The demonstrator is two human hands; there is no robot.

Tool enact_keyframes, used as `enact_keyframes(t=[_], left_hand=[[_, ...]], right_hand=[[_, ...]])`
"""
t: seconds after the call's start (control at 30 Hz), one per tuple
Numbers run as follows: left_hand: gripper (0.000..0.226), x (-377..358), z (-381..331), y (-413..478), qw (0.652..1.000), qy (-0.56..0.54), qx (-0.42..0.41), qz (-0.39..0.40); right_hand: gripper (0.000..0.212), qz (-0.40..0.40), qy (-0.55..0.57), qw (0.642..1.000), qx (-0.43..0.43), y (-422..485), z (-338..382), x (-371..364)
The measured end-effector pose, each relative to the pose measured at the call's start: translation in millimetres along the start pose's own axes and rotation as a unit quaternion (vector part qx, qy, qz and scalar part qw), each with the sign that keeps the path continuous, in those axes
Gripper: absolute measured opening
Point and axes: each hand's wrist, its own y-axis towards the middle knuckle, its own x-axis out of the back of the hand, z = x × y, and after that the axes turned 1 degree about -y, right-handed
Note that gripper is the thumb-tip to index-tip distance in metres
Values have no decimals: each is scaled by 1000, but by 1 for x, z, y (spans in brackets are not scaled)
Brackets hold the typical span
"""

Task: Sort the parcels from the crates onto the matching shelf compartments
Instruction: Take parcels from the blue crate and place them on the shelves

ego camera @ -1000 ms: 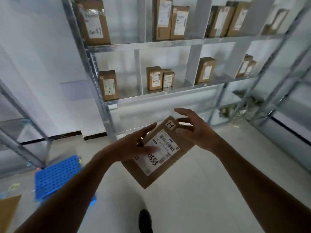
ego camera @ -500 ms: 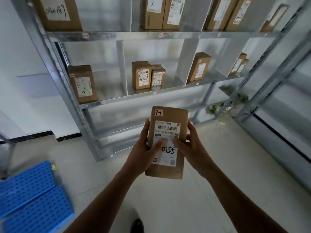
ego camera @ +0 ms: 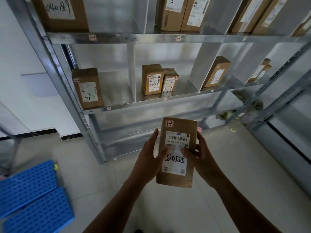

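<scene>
A brown cardboard parcel [ego camera: 178,130] with a white label reading "0555" and a small tag "2-1" is upright in front of me. My left hand [ego camera: 149,161] grips its left side and my right hand [ego camera: 200,158] grips its right side, thumbs on the label. Just beyond stands the metal shelf [ego camera: 151,102]. Its middle row's left compartment holds one parcel tagged "2-1" [ego camera: 88,89]. The compartment to the right holds two parcels [ego camera: 159,79], one tagged "2-2".
Blue perforated crate panels [ego camera: 32,197] lie on the floor at lower left. More parcels [ego camera: 181,13] stand on the upper shelf row, and further ones [ego camera: 216,73] sit to the right. A second metal rack [ego camera: 286,98] stands on the right. A shelf leg [ego camera: 94,140] is close ahead.
The parcel went from tilted to upright and is now held square with both hands. I have moved closer to the shelf, which looks larger.
</scene>
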Motion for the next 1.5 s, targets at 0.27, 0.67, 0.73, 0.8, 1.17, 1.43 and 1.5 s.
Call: enact_keyframes(t=[0.27, 0.67, 0.73, 0.8, 1.17, 1.43, 1.5], left_hand=[[66, -25, 18, 67, 989, 135, -3, -67], [79, -24, -4, 111, 944, 236, 89, -213], [81, -13, -2, 106, 928, 246, 105, -260], [87, 0, -1, 100, 910, 262, 121, -297], [83, 125, 12, 128, 863, 345, 108, -352], [69, 229, 12, 194, 872, 350, -46, -339], [68, 251, 15, 210, 872, 353, -73, -332]], right_hand=[[84, 5, 21, 1000, -5, 70, -22, 48], [99, 172, 17, 984, 47, 200, -12, 59], [100, 202, 10, 977, 69, 212, -5, 43], [101, 232, -2, 969, 85, 220, 5, 22], [98, 287, -11, 944, 163, 282, 54, -111], [98, 222, 46, 953, 201, 322, 96, -184], [95, 193, 53, 957, 210, 328, 102, -198]])
